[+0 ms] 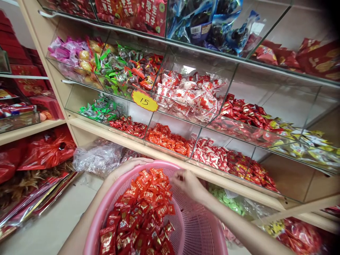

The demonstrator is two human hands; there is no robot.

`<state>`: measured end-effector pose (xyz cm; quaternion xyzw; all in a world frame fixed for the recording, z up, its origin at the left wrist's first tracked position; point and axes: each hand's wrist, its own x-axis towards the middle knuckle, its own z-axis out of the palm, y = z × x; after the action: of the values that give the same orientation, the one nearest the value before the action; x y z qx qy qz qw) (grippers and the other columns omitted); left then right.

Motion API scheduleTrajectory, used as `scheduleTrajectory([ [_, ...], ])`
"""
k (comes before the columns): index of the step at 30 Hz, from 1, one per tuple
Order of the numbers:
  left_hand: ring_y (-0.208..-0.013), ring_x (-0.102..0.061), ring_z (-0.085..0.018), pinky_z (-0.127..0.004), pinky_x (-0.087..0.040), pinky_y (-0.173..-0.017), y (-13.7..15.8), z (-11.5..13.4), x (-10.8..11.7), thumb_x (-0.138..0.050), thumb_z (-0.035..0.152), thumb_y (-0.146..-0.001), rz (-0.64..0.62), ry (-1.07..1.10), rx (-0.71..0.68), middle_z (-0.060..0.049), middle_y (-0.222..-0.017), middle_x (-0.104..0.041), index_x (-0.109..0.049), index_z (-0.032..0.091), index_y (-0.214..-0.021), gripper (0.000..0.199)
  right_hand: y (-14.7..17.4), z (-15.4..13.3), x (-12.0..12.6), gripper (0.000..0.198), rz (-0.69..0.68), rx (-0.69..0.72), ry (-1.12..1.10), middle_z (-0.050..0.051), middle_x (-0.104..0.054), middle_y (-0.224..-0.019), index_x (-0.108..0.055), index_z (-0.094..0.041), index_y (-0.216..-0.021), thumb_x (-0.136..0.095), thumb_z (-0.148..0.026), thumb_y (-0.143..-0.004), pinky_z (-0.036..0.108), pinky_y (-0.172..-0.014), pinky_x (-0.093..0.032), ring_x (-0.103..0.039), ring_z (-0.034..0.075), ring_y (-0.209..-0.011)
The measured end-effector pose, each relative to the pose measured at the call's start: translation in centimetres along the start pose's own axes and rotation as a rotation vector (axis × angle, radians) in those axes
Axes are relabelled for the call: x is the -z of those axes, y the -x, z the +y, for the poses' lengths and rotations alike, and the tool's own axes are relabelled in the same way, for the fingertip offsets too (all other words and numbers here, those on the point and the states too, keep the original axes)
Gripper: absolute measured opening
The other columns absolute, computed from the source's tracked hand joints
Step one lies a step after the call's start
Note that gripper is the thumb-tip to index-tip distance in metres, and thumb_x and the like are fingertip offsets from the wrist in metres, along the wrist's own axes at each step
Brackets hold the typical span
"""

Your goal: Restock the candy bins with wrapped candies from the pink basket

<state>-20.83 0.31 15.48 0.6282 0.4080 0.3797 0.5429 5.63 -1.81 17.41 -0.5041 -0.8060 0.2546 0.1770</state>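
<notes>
A pink plastic basket (209, 226) with perforated walls fills the lower middle of the view, tilted. Small wrapped candies lie heaped in its left half: orange-red ones (152, 189) at the far end, darker red ones (135, 226) nearer me. My left hand (131, 167) grips the basket's far left rim, its forearm running along the outside. Over the basket's right side is my right hand (188, 184), fingers curled together beside the orange-red candies. Its fingertips are slightly blurred, and whatever they may hold is hidden.
Ahead rise wooden shelves with clear bins of wrapped candy; the lowest wooden edge (228, 180) runs just beyond the basket. A yellow tag (145, 100) reads 15. Plastic bags (98, 157) lie below the shelf, and red bags (49, 148) stand at the left.
</notes>
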Motion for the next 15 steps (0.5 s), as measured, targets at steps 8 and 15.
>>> scheduleTrajectory([
  [8,-0.112,-0.053,-0.019,-0.034,-0.032,-0.107,0.1,0.7,-0.3,-0.047,0.024,-0.068,-0.009,-0.078,-0.003,-0.004,-0.117,-0.062,-0.069,0.018,-0.095,0.035,-6.4,-2.5,7.3,0.015,0.246,0.293,0.959,0.008,-0.059,-0.090,-0.060,-0.015,-0.087,-0.045,-0.011,-0.086,0.031,-0.069,-0.029,-0.047,0.021,-0.086],
  [15,-0.114,-0.053,-0.018,-0.034,-0.033,-0.107,0.1,0.8,-0.1,-0.047,0.027,-0.067,-0.007,-0.100,-0.028,0.000,-0.116,-0.063,-0.071,0.022,-0.091,0.034,-8.6,-0.5,7.1,0.018,0.173,0.273,1.117,0.010,-0.060,-0.094,-0.062,-0.016,-0.089,-0.044,-0.015,-0.088,0.033,-0.070,-0.026,-0.047,0.023,-0.090],
])
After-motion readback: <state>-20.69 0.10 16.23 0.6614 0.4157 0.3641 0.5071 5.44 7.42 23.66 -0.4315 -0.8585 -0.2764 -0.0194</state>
